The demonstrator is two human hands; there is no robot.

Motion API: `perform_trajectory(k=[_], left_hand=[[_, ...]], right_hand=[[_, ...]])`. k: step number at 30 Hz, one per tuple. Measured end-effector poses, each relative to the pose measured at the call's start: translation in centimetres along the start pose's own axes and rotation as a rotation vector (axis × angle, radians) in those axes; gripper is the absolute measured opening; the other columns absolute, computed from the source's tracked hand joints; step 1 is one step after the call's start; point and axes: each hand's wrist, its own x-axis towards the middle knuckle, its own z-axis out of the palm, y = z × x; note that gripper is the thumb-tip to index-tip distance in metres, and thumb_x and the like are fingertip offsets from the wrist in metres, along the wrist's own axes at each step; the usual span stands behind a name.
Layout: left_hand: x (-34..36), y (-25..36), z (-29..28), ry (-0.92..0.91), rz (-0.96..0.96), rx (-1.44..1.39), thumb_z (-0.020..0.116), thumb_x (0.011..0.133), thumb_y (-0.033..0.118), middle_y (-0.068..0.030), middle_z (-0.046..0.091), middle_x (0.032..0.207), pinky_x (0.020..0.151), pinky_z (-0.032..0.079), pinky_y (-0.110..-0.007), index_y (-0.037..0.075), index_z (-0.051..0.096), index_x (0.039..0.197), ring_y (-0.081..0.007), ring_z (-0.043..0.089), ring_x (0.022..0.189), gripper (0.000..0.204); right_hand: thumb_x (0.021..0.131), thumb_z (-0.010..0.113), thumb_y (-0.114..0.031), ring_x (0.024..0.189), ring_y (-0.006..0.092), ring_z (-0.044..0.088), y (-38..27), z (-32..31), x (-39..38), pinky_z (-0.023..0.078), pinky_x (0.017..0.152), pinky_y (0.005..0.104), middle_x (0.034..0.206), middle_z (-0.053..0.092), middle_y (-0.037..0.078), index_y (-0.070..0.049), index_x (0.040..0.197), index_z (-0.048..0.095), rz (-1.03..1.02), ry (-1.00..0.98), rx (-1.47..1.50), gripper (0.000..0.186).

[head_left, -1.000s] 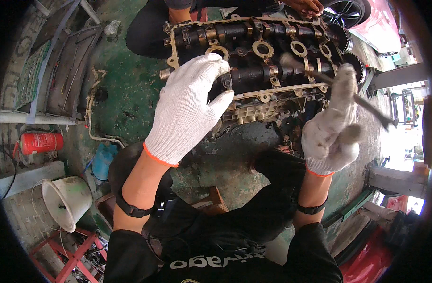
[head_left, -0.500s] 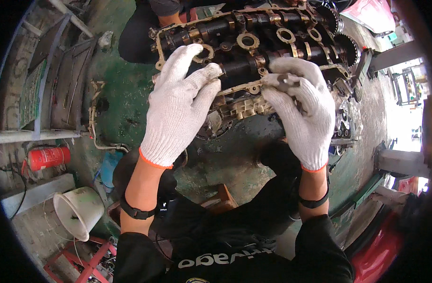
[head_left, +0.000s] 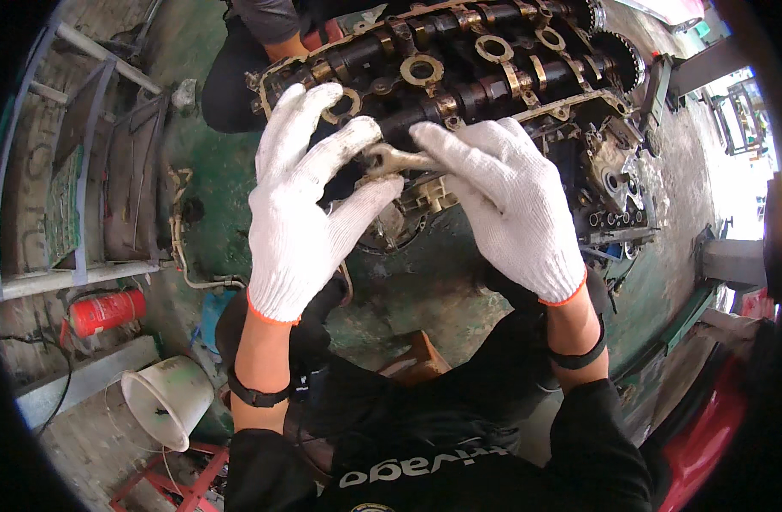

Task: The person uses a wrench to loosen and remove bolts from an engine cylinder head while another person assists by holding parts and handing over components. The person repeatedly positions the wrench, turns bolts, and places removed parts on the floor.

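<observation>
here, wrench (head_left: 399, 160) sits at engine's (head_left: 472, 107) edge, open floor (head_left: 451, 311) below.

Left hand (head_left: 293, 213) and right hand (head_left: 515, 209): white knitted gloves (head_left: 282, 269) with orange hems (head_left: 272, 319); left fingertips (head_left: 361, 133) stained grey. Both forearms (head_left: 263, 363): black straps (head_left: 263, 398), left one buckled. Black shirt (head_left: 493, 418), short sleeves (head_left: 600, 435), white chest lettering (head_left: 423, 465). Dark trousers (head_left: 512, 343).

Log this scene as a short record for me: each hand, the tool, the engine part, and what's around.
Left hand: white-gloved, thumb and fingertips at the wrench's open end; firmness of grip unclear
Right hand: white-gloved, holding the wrench
Tool: open-ended wrench
Engine part: oily cylinder head with camshafts
Left side: red fire extinguisher, white bucket
Far side: another person's sleeve
</observation>
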Motion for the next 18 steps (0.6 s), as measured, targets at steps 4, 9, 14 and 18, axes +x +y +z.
perform_trajectory(k=[4, 9, 14, 18], left_hand=[[-0.1, 0.2, -0.2, -0.003, -0.005, -0.108, 0.085, 0.075, 0.012, -0.0137, 0.059, 0.141, 0.111, 0.044, -0.042, 0.005, 0.075, 0.109, -0.0352, 0.045, 0.142, 0.036], [-0.2, 0.1, -0.3, 0.032, -0.113, -0.337, 0.074, 0.087, 0.007, -0.0157, 0.063, 0.139, 0.115, 0.036, -0.041, 0.0, 0.076, 0.103, -0.0309, 0.047, 0.141, 0.017], [-0.3, -0.2, -0.1, 0.102, -0.18, -0.378, 0.07, 0.091, 0.007, -0.0144, 0.064, 0.137, 0.115, 0.037, -0.039, -0.002, 0.075, 0.105, -0.0286, 0.051, 0.137, 0.017], [0.5, -1.0, -0.5, 0.186, -0.243, -0.239, 0.072, 0.09, 0.008, -0.0143, 0.064, 0.135, 0.115, 0.037, -0.039, 0.001, 0.075, 0.111, -0.0295, 0.051, 0.136, 0.022]], right_hand=[[0.082, 0.065, 0.003, 0.089, 0.0315, 0.06, -0.3, -0.2, 0.0, 0.052, 0.077, 0.0392, 0.099, 0.065, 0.01, -0.007, 0.125, 0.067, -0.011, -0.031, 0.048, 0.045], [0.077, 0.075, 0.003, 0.085, 0.029, 0.069, -0.8, -0.6, 0.0, 0.055, 0.077, 0.0339, 0.099, 0.071, 0.014, -0.004, 0.123, 0.07, 0.137, -0.072, 0.287, 0.046], [0.08, 0.075, -0.002, 0.084, 0.0281, 0.071, -0.4, -0.8, 0.2, 0.055, 0.077, 0.0329, 0.095, 0.071, 0.015, -0.003, 0.121, 0.071, 0.209, -0.088, 0.29, 0.041], [0.088, 0.071, -0.008, 0.073, 0.011, 0.062, -0.3, -1.6, 0.5, 0.049, 0.067, 0.0247, 0.084, 0.069, 0.005, 0.002, 0.115, 0.071, 0.485, 0.012, 0.283, 0.028]])
